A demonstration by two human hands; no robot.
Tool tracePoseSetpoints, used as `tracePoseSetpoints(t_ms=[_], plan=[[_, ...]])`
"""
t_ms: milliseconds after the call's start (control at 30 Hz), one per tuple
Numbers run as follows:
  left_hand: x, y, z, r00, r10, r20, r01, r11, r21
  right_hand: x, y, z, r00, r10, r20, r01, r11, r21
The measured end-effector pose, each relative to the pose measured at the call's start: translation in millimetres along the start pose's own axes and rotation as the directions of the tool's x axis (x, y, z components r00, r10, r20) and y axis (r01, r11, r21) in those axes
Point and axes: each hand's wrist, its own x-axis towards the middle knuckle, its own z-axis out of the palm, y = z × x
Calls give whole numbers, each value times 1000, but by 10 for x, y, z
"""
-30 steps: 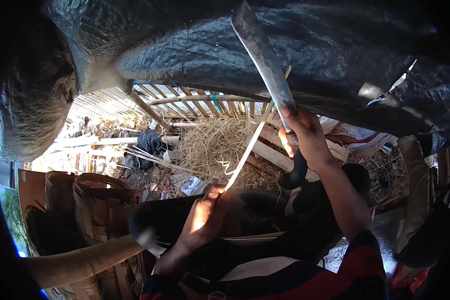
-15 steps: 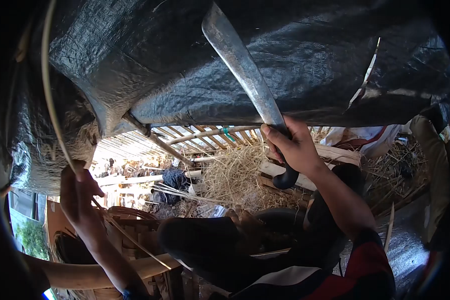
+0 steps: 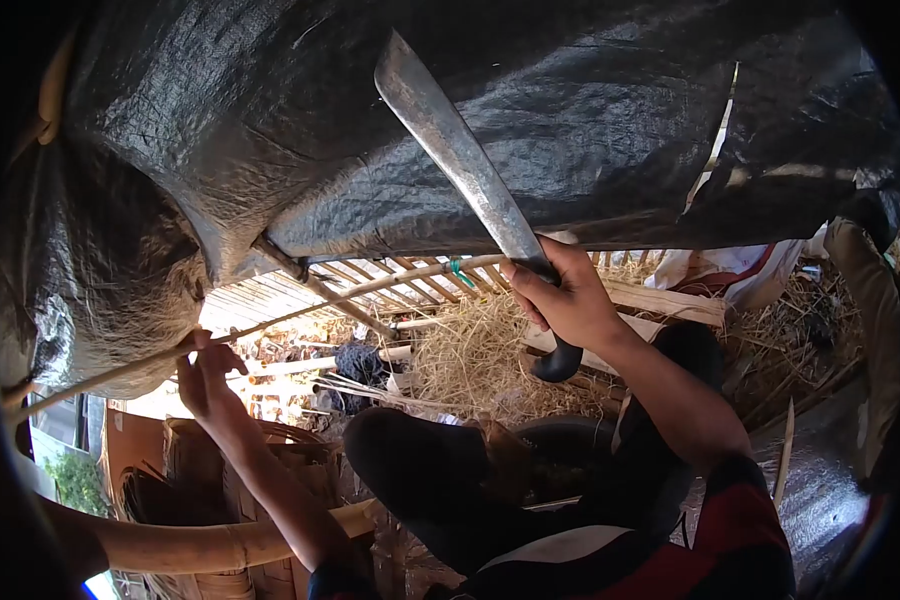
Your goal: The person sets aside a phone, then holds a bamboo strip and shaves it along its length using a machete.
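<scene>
From the head camera, the right hand (image 3: 575,303) is closed tight around the black handle (image 3: 558,362) of a big knife (image 3: 462,155). The blade sticks up and to the left, in front of a dark sheet (image 3: 610,130). The left hand (image 3: 208,385) is well apart from the knife, far over on the left. Its fingers are up at a long thin stick (image 3: 120,378), but I cannot tell if they grip it. Dry straw (image 3: 480,350) lies between the two hands, farther back.
</scene>
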Motion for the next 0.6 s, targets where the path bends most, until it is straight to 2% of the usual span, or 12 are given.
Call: tracePoseSetpoints(t_ms=[67,167,200,233,267,333,367,400,467,500,533,600], plan=[[-328,-167,160,979,-145,142,158,984,-83,-17,32,-6,1000,28,3,-28,998,-48],[-816,-377,371,920,-319,227,354,925,-135,-62,29,25,997,72,29,-69,995,-74],[-982,-350,462,889,-408,208,443,882,-163,-91,48,41,996,82,44,-79,995,-68],[-1145,-423,505,868,-457,196,495,830,-258,-118,61,63,983,169,70,-164,984,-65],[-1278,-487,513,859,-442,258,510,787,-348,-150,90,113,979,187,84,-182,981,-59],[-1500,-510,580,842,-513,165,533,749,-394,-228,138,174,965,228,132,-205,964,-169],[-1594,-522,561,802,-565,192,582,671,-459,-270,229,221,966,194,169,-168,973,-158],[-1706,-510,600,787,-604,131,585,660,-471,-299,226,295,958,249,143,-213,950,-229],[-1850,-380,588,769,-611,189,611,615,-499,-362,371,321,936,305,178,-218,896,-386],[-1882,-304,547,762,-606,228,625,594,-506,-421,499,365,952,250,176,-194,938,-287],[-1903,-286,520,759,-628,173,616,605,-505,-470,560,356,948,266,178,-208,935,-288],[-1913,-290,447,767,-613,189,606,596,-527,-478,603,354,888,316,334,-230,934,-273]])
